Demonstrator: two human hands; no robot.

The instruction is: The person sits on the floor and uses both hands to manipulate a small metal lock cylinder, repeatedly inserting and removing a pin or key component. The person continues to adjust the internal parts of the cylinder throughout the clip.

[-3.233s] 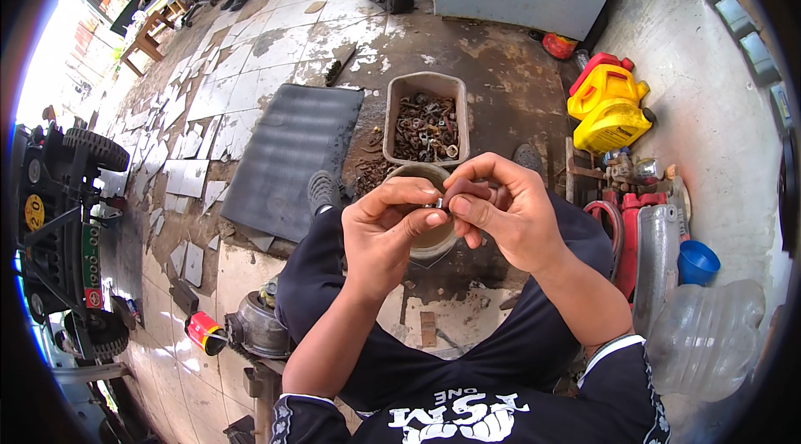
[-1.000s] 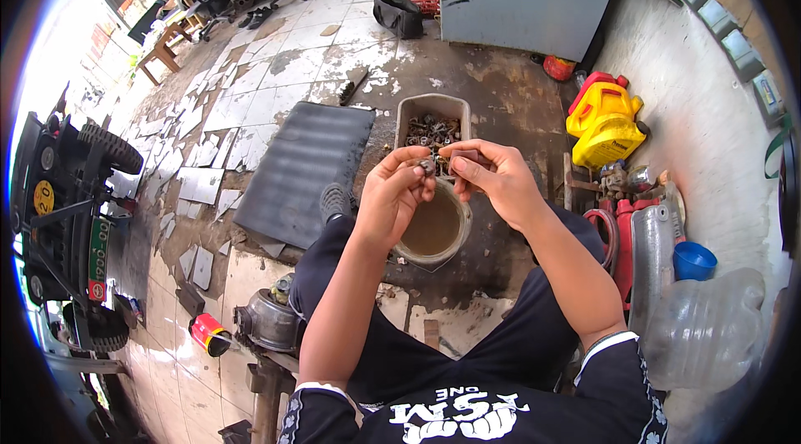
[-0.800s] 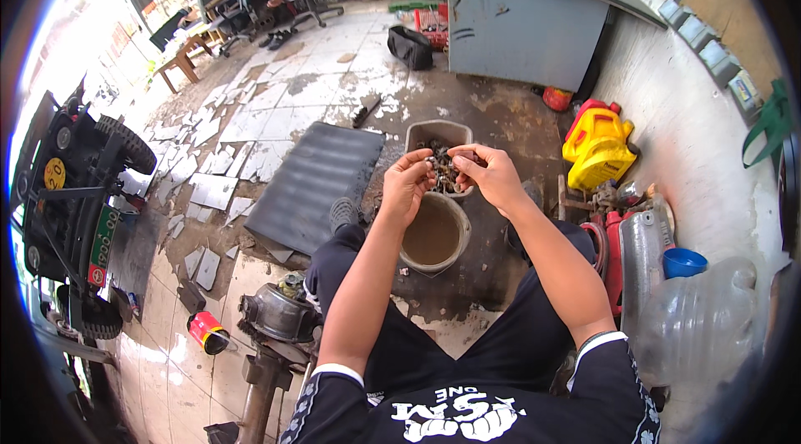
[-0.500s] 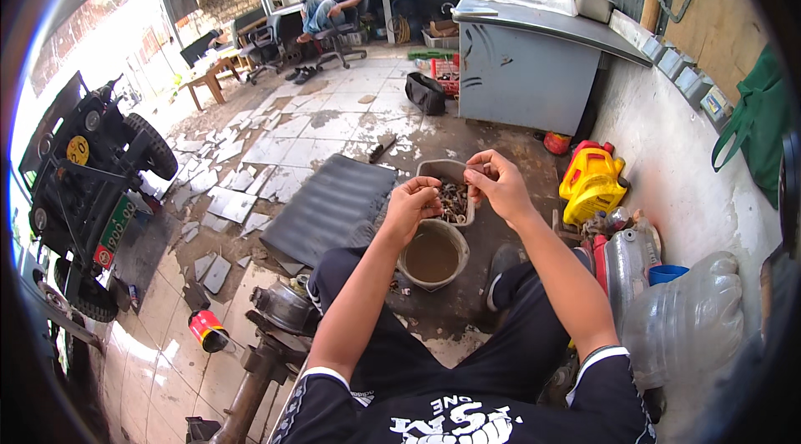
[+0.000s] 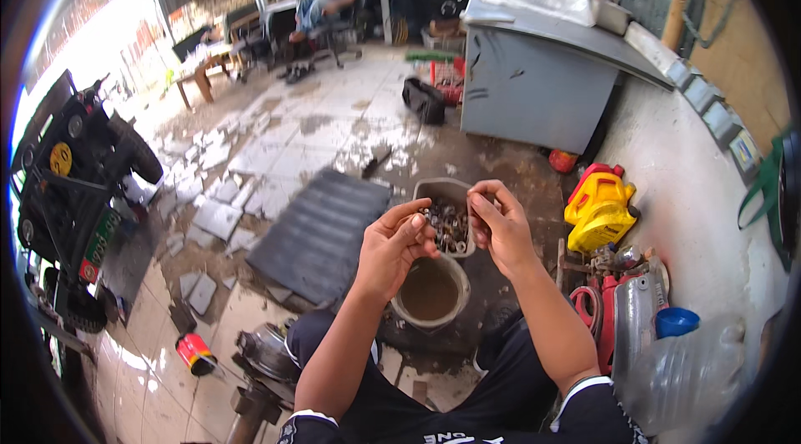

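My left hand (image 5: 392,239) is raised with thumb and index finger closed round something too small or hidden to make out. My right hand (image 5: 501,231), a little apart from it on the right, is pinched, and what it holds is unclear. Both are over a grey plastic tub (image 5: 437,188) of mixed small, rusty metal parts and a round bucket (image 5: 421,294) of murky brown water, which stands nearer my body, between my legs.
Left are a black rubber mat (image 5: 313,235), broken tiles, a vehicle (image 5: 75,185) and metal machinery (image 5: 267,352). Right are yellow jugs (image 5: 596,210), red and silver metal parts and a clear bottle (image 5: 676,369). A grey cabinet (image 5: 538,89) and a seated person (image 5: 321,6) are farther back.
My head has tilted up, showing more of the room. My hands, close together over the bucket earlier, are now further apart, and the brown piece earlier in my right hand is no longer clearly visible.
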